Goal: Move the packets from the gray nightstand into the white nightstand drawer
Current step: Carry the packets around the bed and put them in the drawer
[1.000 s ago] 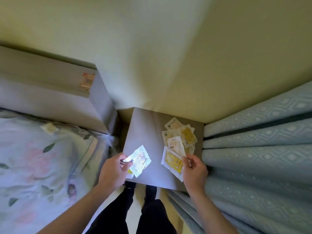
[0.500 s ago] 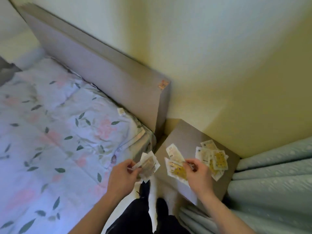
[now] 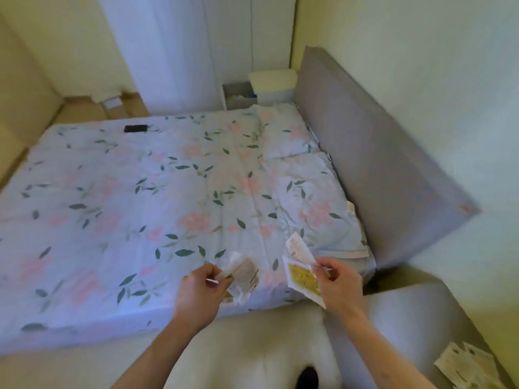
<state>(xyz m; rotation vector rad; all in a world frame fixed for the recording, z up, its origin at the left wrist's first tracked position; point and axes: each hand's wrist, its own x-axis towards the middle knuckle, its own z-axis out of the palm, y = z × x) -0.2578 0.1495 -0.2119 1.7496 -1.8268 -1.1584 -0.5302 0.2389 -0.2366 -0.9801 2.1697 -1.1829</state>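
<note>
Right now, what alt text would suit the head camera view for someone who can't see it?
Both hands hold small paper packets above a floral-sheeted bed: left hand grips pale packets, right hand pinches yellow-printed packets. More packets lie on the gray nightstand, lower right.

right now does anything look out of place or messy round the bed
A few things. A small dark flat object lies alone on the floral bedspread near its far edge. Loose packets sit in an untidy overlapping heap on the gray nightstand. The headboard has a scuffed patch at its near corner.
</note>
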